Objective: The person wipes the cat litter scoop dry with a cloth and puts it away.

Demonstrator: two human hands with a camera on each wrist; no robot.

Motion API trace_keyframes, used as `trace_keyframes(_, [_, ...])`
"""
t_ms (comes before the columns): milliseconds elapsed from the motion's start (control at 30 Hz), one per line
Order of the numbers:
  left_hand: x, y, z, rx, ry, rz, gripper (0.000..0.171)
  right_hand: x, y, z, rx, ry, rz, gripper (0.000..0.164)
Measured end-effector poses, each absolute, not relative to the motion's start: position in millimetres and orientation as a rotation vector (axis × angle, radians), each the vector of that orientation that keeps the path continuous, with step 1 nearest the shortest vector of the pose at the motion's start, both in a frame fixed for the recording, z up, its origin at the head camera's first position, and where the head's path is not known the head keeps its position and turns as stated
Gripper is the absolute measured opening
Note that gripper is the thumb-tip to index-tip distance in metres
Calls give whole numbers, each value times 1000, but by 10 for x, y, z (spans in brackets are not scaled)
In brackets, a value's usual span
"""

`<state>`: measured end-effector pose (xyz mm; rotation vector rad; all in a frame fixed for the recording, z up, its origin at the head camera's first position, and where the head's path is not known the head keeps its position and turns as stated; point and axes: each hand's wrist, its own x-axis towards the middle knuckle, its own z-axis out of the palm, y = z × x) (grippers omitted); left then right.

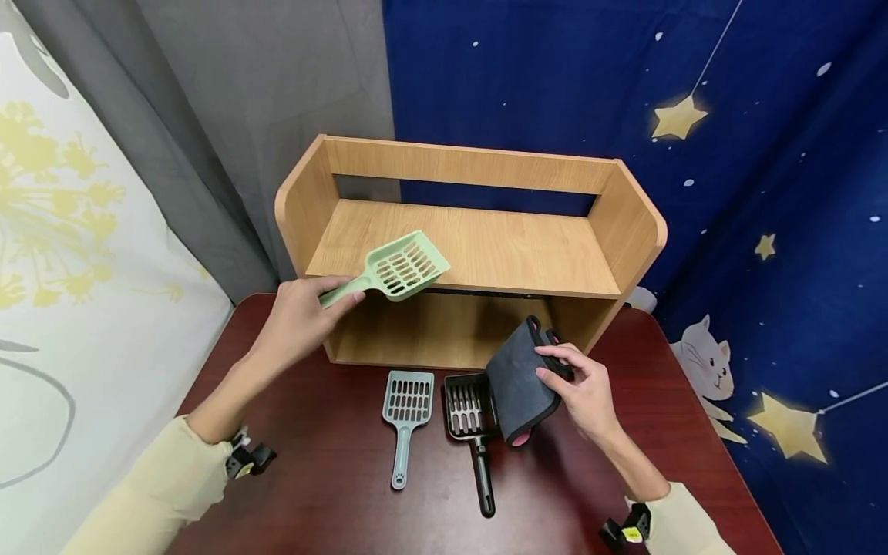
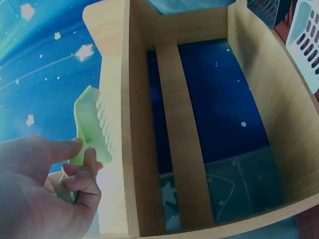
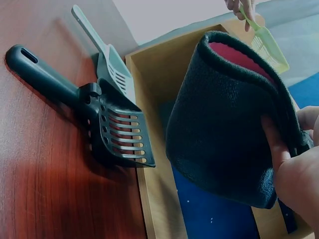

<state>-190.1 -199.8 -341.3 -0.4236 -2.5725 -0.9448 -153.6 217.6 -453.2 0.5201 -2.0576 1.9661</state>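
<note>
My left hand (image 1: 301,312) pinches the handle of a pale green litter scoop (image 1: 373,271), holding its slotted pan over the upper shelf's front edge. In the left wrist view the thumb and fingers close round the green handle. My right hand (image 1: 586,393) grips a folded dark grey fabric piece (image 1: 516,381) with black edging; the right wrist view shows its pink inner side. That fabric hangs over the right part of a black litter scoop (image 1: 483,478) on the table. Left of it lies a blue-grey litter scoop (image 1: 401,455), handle toward me.
A two-level wooden shelf (image 1: 465,239) stands at the back of the dark red table (image 1: 312,462). Behind it hang a grey curtain (image 1: 277,77) and a blue starry curtain (image 1: 555,85). A white patterned cloth (image 1: 76,324) borders the left side.
</note>
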Motion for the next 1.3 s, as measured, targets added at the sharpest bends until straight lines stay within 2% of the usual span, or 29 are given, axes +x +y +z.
trace_keyframes(633, [-2432,-1904,-3363,-241,-2535,-894,37,-1579,2183,-4658,433,-1986,2183,34])
trace_keyframes(700, [-2494,-1882,-3365,-236,-2526,-868,35,-1582,2177,-4671,437,-1993,2181,34])
trace_keyframes(833, [-2573,-1863,-3362,-235,-2498,-802,18,-1598,2183,-4673,448,-2009,2173,34])
trace_keyframes(933, [-2610,-1849,-3374,-221,-2493,-745,21,-1627,2200,-4679,473,-2008,2178,35])
trace_keyframes(1033, [-2635,-1824,-3399,-217,-2485,-699,16,-1663,2224,-4686,510,-2006,2184,35])
trace_keyframes(1300, [-2618,-1725,-3427,-226,-2517,-666,29,-1731,2316,-4716,530,-2080,2119,32])
